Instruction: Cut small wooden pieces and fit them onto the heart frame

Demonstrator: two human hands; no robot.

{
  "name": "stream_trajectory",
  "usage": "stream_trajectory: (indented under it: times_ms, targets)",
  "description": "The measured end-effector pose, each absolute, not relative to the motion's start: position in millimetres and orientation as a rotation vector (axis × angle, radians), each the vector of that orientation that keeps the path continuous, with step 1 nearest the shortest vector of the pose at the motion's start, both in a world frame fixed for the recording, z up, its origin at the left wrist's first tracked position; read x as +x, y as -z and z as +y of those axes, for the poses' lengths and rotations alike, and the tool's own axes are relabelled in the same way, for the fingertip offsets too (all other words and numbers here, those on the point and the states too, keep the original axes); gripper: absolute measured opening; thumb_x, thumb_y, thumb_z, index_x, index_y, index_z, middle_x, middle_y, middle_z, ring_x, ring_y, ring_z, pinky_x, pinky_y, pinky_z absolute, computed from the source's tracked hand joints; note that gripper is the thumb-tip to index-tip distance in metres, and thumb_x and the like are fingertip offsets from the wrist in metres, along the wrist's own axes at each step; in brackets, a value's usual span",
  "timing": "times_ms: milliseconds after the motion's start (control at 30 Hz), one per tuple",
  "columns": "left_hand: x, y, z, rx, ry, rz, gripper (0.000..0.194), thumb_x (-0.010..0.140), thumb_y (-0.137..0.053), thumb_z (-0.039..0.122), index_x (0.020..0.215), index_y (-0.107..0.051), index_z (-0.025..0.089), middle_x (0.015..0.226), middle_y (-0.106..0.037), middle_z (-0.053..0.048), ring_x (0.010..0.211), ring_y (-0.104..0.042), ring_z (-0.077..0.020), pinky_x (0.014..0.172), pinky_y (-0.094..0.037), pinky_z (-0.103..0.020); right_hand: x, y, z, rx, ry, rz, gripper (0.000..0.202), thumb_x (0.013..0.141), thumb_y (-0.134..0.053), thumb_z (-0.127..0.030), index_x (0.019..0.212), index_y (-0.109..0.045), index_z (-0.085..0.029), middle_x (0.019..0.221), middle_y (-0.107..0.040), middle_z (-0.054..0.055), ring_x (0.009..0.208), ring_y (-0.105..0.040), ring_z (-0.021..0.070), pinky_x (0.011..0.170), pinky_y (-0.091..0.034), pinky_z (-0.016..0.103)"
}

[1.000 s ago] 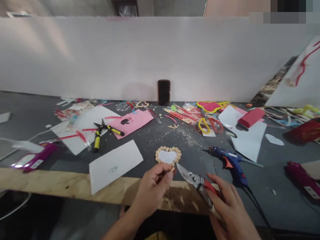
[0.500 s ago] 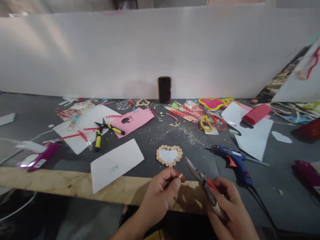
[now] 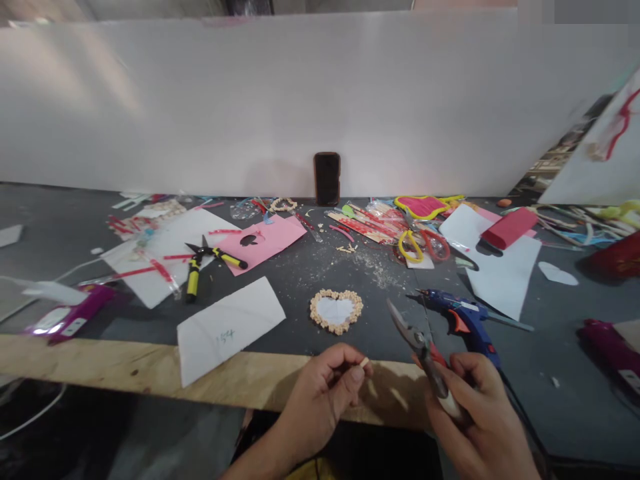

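Observation:
Between thumb and forefinger, my left hand (image 3: 330, 387) pinches a short piece of pale wooden stick (image 3: 364, 363) above the table's wooden front edge. My right hand (image 3: 480, 407) is wrapped around the handles of a pair of pruning shears (image 3: 417, 340), whose metal blades point up and to the left, apart from the stick. Just beyond my hands lies a white paper heart (image 3: 335, 310) bordered with small pale wooden pieces (image 3: 320, 322). To the right of it rests a blue hot glue gun (image 3: 465, 313), its cord running toward the front.
Black-and-yellow pliers (image 3: 200, 263), a pink sheet (image 3: 265, 243) and a folded white paper (image 3: 233, 330) lie on the left. Yellow- and red-handled scissors (image 3: 411, 247) are farther back. A phone (image 3: 327, 179) leans against the white panel (image 3: 250, 100). Small cut sticks (image 3: 347, 248) and crumbs are scattered centrally.
My right hand has moved right with the pruning shears, away from my left hand. The left hand still pinches the stick piece, slightly lower. The view has shifted a little.

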State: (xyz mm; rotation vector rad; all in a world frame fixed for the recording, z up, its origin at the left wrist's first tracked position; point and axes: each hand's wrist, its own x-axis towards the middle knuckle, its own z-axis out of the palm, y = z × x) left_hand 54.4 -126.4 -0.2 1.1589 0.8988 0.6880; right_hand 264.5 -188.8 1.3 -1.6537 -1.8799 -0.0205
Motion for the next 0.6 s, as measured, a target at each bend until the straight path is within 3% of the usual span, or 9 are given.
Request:
stream_trajectory:
  times_ms: [167,300,467,600]
  targets:
    - [52,2,-124,1.126,-0.698,0.923,0.043,0.08,-0.057,0.057,0.084,-0.058,0.015,0.059,-0.045,0.004,0.054,-0.041,-0.0084,0.053,-0.036,-0.019,263,0,-190,-1.593,0.08,-2.018,0.034,0.074,-0.057,-0.022,0.109,-0.06,-0.023,0.104,-0.053,0.009,0.093,-0.055,0.0225,0.073,-0.051,0.034]
    - [51,2,-120,1.09,-0.769,0.904,0.038,0.081,-0.058,0.053,0.084,-0.057,0.015,0.072,-0.053,0.001,0.056,-0.043,-0.007,0.054,-0.036,-0.019,262,1,-194,-1.566,0.07,-2.115,0.045,0.075,-0.054,-0.019,0.119,-0.054,-0.024,0.124,-0.055,0.009,0.109,-0.054,0.0252,0.083,-0.05,0.037]
    - [48,4,-118,1.097,-0.826,0.895,0.035,0.084,-0.057,0.05,0.082,-0.057,0.016,0.071,-0.049,0.002,0.058,-0.045,-0.0076,0.056,-0.037,-0.019,256,6,-198,-1.555,0.039,-2.205,0.049,0.075,-0.049,-0.016,0.124,-0.051,-0.023,0.141,-0.045,0.01,0.127,-0.043,0.0277,0.088,-0.049,0.041]
    - [45,3,-117,1.108,-0.83,0.901,0.037,0.083,-0.057,0.052,0.084,-0.057,0.015,0.069,-0.047,0.002,0.059,-0.045,-0.0088,0.057,-0.039,-0.019,254,11,-200,-1.567,0.1,-2.227,0.047,0.073,-0.049,-0.016,0.12,-0.054,-0.022,0.146,-0.036,0.011,0.13,-0.039,0.0295,0.087,-0.049,0.042]
